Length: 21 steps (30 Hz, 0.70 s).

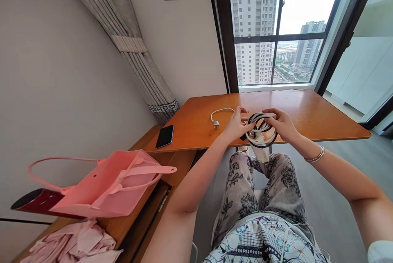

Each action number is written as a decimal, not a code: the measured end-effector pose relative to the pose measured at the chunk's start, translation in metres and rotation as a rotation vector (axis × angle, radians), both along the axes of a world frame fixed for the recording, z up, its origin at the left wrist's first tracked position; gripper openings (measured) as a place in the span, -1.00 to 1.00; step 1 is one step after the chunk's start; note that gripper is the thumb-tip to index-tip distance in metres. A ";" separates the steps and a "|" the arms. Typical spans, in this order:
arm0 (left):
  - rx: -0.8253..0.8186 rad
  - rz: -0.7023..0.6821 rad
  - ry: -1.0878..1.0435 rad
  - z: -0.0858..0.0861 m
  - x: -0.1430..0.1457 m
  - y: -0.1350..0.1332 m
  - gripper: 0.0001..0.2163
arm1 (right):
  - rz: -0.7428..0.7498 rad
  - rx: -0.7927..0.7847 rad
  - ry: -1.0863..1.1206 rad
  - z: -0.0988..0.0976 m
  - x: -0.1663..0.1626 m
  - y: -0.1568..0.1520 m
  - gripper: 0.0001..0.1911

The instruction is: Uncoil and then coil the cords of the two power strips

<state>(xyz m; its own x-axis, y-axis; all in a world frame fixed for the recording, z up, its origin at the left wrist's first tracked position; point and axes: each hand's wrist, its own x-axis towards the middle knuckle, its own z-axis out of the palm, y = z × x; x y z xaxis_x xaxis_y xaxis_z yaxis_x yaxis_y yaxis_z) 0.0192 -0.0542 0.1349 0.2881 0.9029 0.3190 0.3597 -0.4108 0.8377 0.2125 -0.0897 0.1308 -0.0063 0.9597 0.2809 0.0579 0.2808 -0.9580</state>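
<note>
In the head view a coil of white and black cable [261, 145] hangs above the table's near edge, between my two hands. My left hand [239, 125] has its thumb closed against the coil's left side, the fingers raised and partly bent. My right hand [281, 123] pinches the top right of the loops. A white cord leads away past my left hand to a plug [216, 124] lying on the tabletop. Below the coil, a long whitish object [259, 152] shows above my knees; its kind is unclear and the cable partly hides it.
The wooden table [307, 119] reaches to the window. A phone [165, 136] lies near its left edge. At lower left, a pink bag [107, 185] and crumpled pink cloth [73, 244] rest on a wooden cabinet. A curtain [135, 58] hangs beyond.
</note>
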 end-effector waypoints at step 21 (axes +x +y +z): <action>0.378 -0.069 0.358 0.007 0.014 -0.014 -0.72 | -0.051 -0.010 0.113 -0.003 -0.009 0.003 -0.54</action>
